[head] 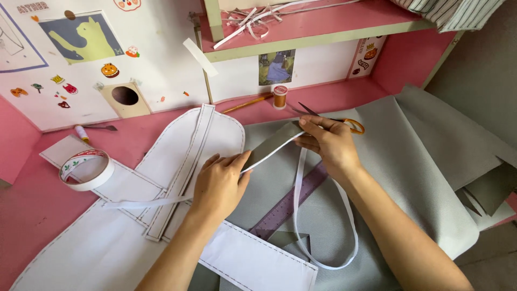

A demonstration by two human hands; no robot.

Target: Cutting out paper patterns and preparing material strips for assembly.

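1. My left hand [218,186] pinches a white strip [269,153] between thumb and fingers, knuckles up, resting over the white pattern pieces [177,161].
2. My right hand [329,144] has its fingers closed around orange-handled scissors [344,124] and also grips the same strip; the strip runs taut between my two hands.
3. I take the strip as my landmark. Its long tail drops from my right hand and loops toward me over the grey fabric [409,178], curling back near the closest pattern piece.
4. Another length of the strip trails out left of my left hand, lying across the pattern pieces, which have stitched-looking dashed edges.
5. Under the strip, between my forearms, a purple ruler [293,202] lies slanted on the grey fabric.
6. Well left of the strip, a roll of tape [86,170] sits on a pattern piece on the pink counter [32,210].
7. Beyond the strip, a spool of tan thread [280,97] stands upright beside a yellow pencil [249,103], near the back wall.
8. Farther left along that wall lies a small glue stick [82,133].
9. Farthest, above the strip, a pink shelf [334,24] holds a heap of white paper offcuts [258,19].
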